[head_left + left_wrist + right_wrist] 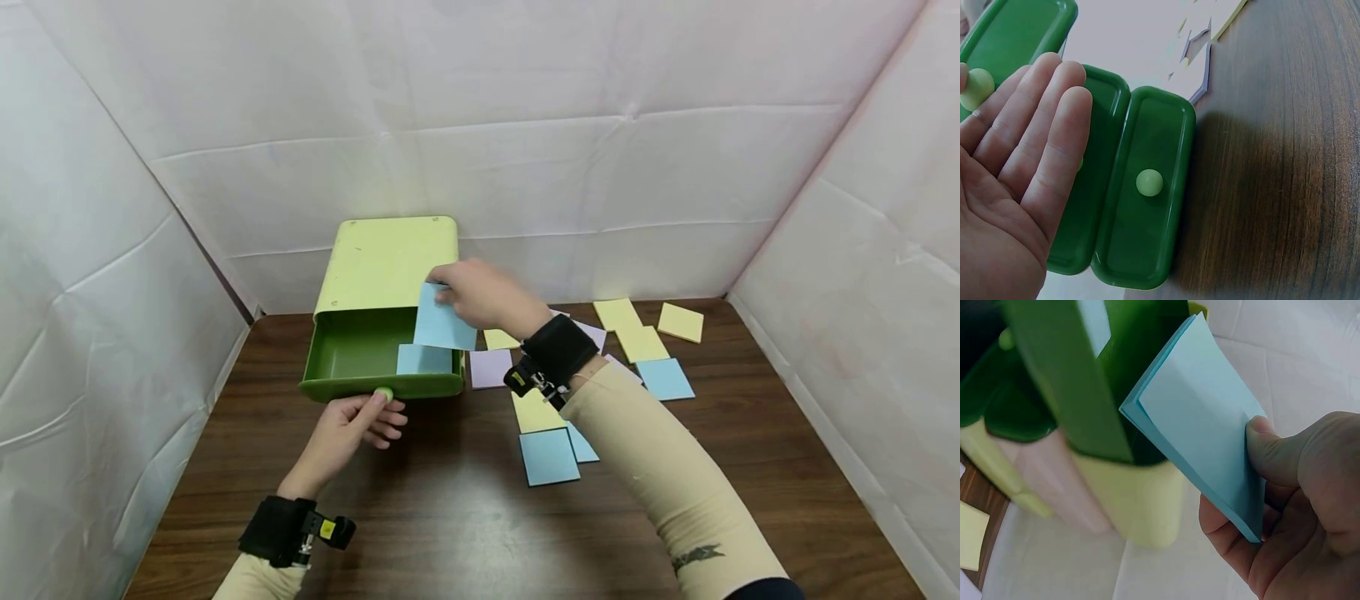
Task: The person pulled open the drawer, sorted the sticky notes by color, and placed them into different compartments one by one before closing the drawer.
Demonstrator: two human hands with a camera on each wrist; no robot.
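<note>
A light green drawer box stands at the back of the wooden table, its top drawer pulled out. My left hand pinches the drawer's pale knob between thumb and forefinger; the other fingers lie loosely extended. Two lower drawer fronts stay closed. Over the open drawer's right end, my right hand pinches a blue sticky-note pad, thumb on top of the pad. Another blue pad lies inside the drawer.
Several sticky-note pads lie on the table right of the box: blue, yellow, purple, blue and yellow. White sheeting walls in the table on the left, back and right.
</note>
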